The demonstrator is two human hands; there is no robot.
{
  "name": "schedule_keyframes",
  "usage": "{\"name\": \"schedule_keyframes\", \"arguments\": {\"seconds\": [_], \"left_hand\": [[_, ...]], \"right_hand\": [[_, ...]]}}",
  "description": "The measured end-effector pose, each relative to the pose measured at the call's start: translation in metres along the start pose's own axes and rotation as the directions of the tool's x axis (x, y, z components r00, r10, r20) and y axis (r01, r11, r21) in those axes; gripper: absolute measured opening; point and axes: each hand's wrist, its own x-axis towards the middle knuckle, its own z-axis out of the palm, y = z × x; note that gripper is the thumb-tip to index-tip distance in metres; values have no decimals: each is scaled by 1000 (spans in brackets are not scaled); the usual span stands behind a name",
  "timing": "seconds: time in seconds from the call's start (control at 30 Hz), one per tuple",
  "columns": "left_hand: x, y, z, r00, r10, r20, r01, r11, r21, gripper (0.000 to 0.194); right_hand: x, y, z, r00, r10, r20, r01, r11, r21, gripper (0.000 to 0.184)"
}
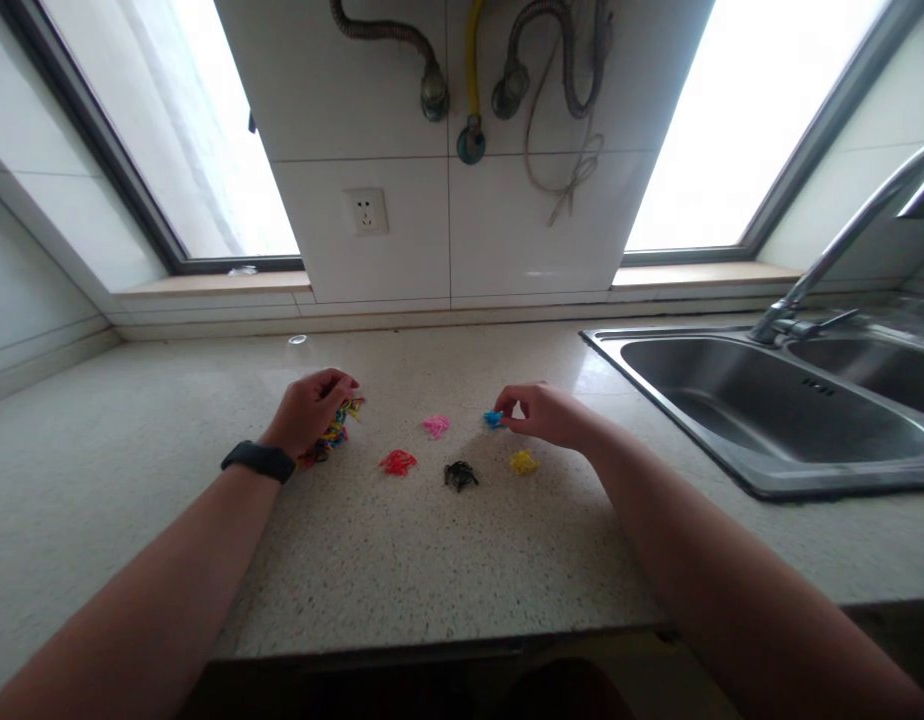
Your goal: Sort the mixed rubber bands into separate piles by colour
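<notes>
Blue clump (493, 419) lies at the fingertips (511, 424) of the right hand (541, 411)

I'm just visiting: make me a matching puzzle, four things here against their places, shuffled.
Things
1. small blue pile of thin strands
2. small black pile of thin strands
3. plain black wristband
4. curved shiny metal faucet

Places
A. at the back of the silver metal sink
B. between the small red pile and the small yellow pile
C. at the fingertips of the right hand
D. on the wrist of the left hand

Pairs: 1-C, 2-B, 3-D, 4-A
</notes>
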Motion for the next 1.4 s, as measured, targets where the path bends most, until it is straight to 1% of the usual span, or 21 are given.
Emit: {"name": "schedule_keyframes", "arguments": {"seconds": [0.27, 0.37, 0.6, 0.73, 0.87, 1.07, 1.23, 1.33, 1.4], "left_hand": [[0, 0, 0, 1000, 14, -1, -14, 1000, 24, 30], [0, -1, 0, 1000, 17, -5, -17, 1000, 21, 30], [0, 0, 0, 1000, 12, -10, -12, 1000, 16, 31], [0, 1, 0, 1000, 17, -14, -16, 1000, 18, 32], [0, 1, 0, 1000, 13, -4, -13, 999, 32, 33], [2, -6, 0, 1000, 24, 8, -24, 998, 51, 33], [4, -11, -3, 999, 26, 33, -29, 996, 88, 33], [6, -13, -7, 998, 41, 56, -49, 988, 145, 34], [8, -15, -11, 995, 42, 89, -61, 971, 232, 35]], "right_hand": [[-1, 2, 0, 1000, 0, 22, 1, 1000, -15, 14], [-2, 2, -2, 1000, 19, -1, -19, 1000, -9, 13], [-1, 4, -2, 996, 64, -58, -63, 998, 19, 18], [0, 15, 2, 993, 82, -90, -79, 996, 45, 19], [3, 32, 7, 984, 132, -121, -121, 988, 93, 22], [7, 55, 11, 965, 233, -118, -208, 959, 192, 24], [10, 66, 13, 956, 268, -119, -231, 938, 257, 25], [11, 69, 14, 952, 282, -117, -242, 931, 275, 25], [12, 69, 14, 952, 287, -108, -248, 928, 276, 25]]}}
